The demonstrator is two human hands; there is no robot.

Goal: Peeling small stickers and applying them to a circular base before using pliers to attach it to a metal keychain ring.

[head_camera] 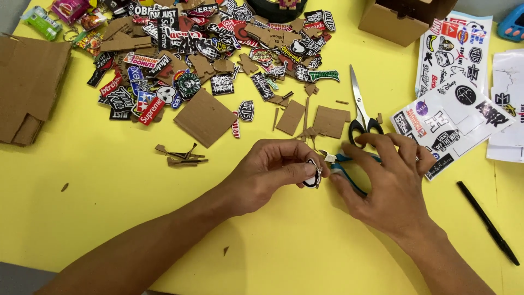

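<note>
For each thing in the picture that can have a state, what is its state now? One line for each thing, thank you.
Left hand: pinching a small cutout sticker.
Right hand: gripping the blue-handled scissors, blades hidden.
Black-handled scissors: closed, lying flat on the table.
Cardboard box: flaps partly open.
Black pen: lying flat, untouched.
Sticker pile: loose, mixed with cardboard scraps.

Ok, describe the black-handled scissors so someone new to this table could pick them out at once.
Start at the yellow table and go to the white sticker sheets at its right side. Just left of them, above the right hand, lie the black-handled scissors, closed, with blades pointing away. Unlike the blue-handled tool in that hand, these lie untouched and have long silver blades.
</note>
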